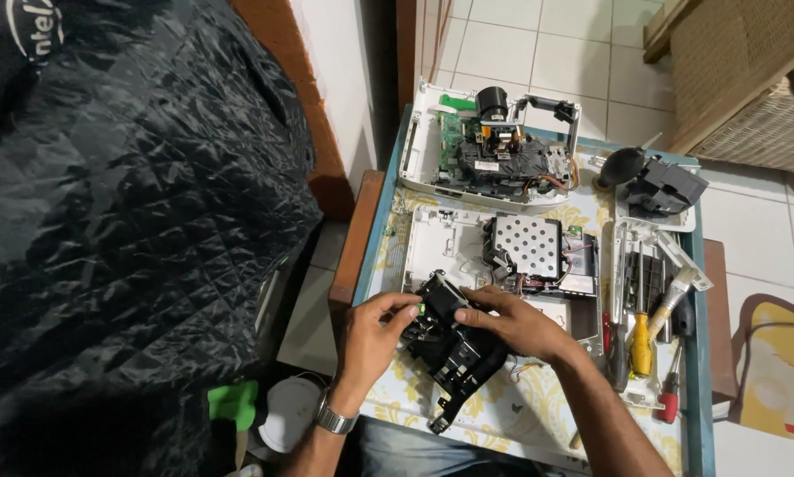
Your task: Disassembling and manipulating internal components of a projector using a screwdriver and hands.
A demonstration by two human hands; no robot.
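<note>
Fingers (406, 309) on black module (454, 358), lengthwise toward wearer

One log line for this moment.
left hand: grips black part | right hand: on same part | under it: white casing | tools: untouched

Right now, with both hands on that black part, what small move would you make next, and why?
Probably lift the black part a little clear of the white casing. The left hand and the right hand both grip it from opposite sides, it sits at the casing's near edge, and thin wires beside it could snag, so go slowly.
</note>
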